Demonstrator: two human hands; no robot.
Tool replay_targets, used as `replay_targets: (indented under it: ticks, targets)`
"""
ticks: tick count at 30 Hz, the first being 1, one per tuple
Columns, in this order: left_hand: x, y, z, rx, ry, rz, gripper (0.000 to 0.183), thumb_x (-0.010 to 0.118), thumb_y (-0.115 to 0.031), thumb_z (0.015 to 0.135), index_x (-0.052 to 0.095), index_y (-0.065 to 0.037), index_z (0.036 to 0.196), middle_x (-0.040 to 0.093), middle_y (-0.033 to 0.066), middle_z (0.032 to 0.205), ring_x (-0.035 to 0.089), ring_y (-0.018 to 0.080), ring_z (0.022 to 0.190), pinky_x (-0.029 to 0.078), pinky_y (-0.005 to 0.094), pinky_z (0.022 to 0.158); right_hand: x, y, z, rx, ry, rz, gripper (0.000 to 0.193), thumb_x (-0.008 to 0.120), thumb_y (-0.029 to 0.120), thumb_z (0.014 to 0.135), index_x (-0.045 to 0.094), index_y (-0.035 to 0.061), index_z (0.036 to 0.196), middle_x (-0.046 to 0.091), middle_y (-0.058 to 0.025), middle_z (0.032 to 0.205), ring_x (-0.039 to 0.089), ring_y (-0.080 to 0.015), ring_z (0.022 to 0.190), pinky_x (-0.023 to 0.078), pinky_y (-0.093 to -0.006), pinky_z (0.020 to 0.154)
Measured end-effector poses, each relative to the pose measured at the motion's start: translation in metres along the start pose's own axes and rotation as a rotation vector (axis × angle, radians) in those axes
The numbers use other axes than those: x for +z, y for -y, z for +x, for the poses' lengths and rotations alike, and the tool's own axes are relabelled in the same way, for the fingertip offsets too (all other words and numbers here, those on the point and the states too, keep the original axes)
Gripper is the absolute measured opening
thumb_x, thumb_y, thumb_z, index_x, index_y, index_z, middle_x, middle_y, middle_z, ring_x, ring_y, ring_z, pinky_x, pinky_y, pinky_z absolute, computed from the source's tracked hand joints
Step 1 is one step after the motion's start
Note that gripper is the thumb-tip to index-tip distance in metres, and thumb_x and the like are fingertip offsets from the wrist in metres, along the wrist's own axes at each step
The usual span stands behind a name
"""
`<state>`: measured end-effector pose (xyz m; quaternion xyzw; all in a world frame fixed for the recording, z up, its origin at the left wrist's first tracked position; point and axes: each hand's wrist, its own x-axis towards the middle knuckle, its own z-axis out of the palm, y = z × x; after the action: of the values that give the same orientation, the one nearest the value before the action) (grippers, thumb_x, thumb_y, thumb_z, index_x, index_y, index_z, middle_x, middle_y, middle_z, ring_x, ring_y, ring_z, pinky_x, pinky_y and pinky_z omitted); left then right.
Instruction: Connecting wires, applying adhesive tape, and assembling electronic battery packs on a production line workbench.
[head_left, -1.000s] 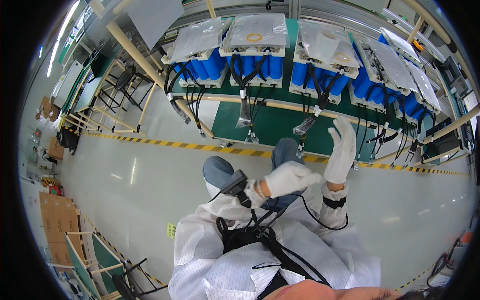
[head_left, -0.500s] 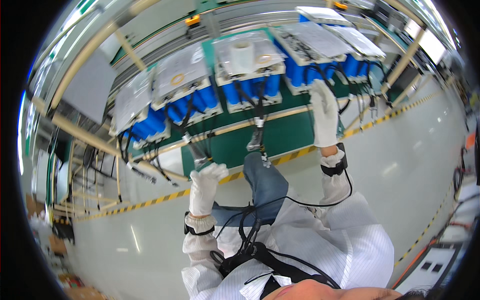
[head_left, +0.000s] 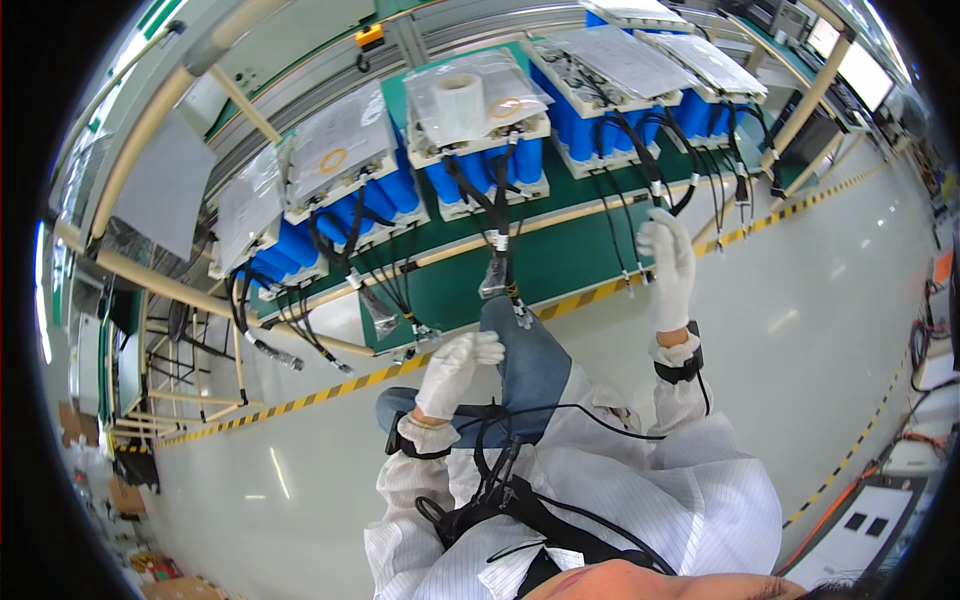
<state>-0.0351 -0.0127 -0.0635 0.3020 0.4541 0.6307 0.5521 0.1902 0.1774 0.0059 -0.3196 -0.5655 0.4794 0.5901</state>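
Observation:
My right hand, in a white glove, is closed round the lower end of a black cable bundle. The bundle hangs from a battery pack with blue cylindrical cells and white end frames. The cable ends inside the glove are hidden. My left hand, also gloved, hovers above my knee with its fingers stretched to the right and nothing visible in it. Beyond it, another cable bundle with a plastic-wrapped end hangs from the middle battery pack.
More battery packs line the green bench, topped with film-covered sheets. A white roll and yellow rings lie on them. Beige tube framing borders the left side. Yellow-black tape crosses the grey floor.
My right hand has drawn back from the pack, down toward me, with the cable bundle now reaching into it. My left hand has moved right, away from the hanging cables.

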Motion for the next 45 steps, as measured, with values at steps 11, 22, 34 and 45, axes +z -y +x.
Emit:
replay_targets:
  ticks: [11, 22, 34, 45]
  targets:
    - [-0.076, 0.003, -0.122, -0.024, -0.46, 0.212, 0.041, 0.048, -0.03, 0.087, 0.05, 0.006, 0.107, 0.06, 0.0148, 0.092, 0.058, 0.0201, 0.083, 0.046, 0.0291, 0.076, 0.125, 0.047, 0.01, -0.077, 0.436, 0.189, 0.021, 0.054, 0.008, 0.08, 0.056, 0.0053, 0.101, 0.054, -0.0034, 0.088, 0.051, -0.0105, 0.075, 0.042, -0.0239, 0.066]
    - [-0.166, 0.335, -0.335, -0.163, -1.603, 0.116, 0.037, 0.046, -0.029, 0.085, 0.059, 0.005, 0.093, 0.06, 0.0099, 0.09, 0.055, 0.0165, 0.082, 0.044, 0.029, 0.072, 0.335, 0.022, 0.1, -0.78, 0.902, -0.688, 0.029, 0.053, 0.036, 0.075, 0.063, 0.0118, 0.088, 0.056, -0.0129, 0.093, 0.053, -0.0302, 0.089, 0.042, -0.0396, 0.077]
    - [-0.126, 0.306, -0.216, -0.428, -1.397, 0.182, 0.037, 0.045, -0.031, 0.084, 0.057, 0.002, 0.096, 0.06, 0.0165, 0.093, 0.056, 0.0264, 0.086, 0.043, 0.0373, 0.074, 0.339, 0.019, 0.095, -0.078, 0.733, 0.135, 0.026, 0.045, 0.026, 0.088, 0.052, 0.0023, 0.097, 0.055, -0.0042, 0.08, 0.049, -0.0101, 0.068, 0.04, -0.0221, 0.061]
    - [-0.113, 0.315, -0.208, -0.539, -1.609, -0.024, 0.037, 0.045, -0.031, 0.083, 0.057, 0.001, 0.096, 0.059, 0.0174, 0.093, 0.055, 0.0281, 0.087, 0.043, 0.0385, 0.075, 0.229, 0.016, -0.101, 1.015, 1.502, 0.609, 0.018, 0.052, 0.024, 0.085, 0.043, 0.0085, 0.084, 0.044, -0.0035, 0.067, 0.041, -0.0118, 0.052, 0.034, -0.0264, 0.044]
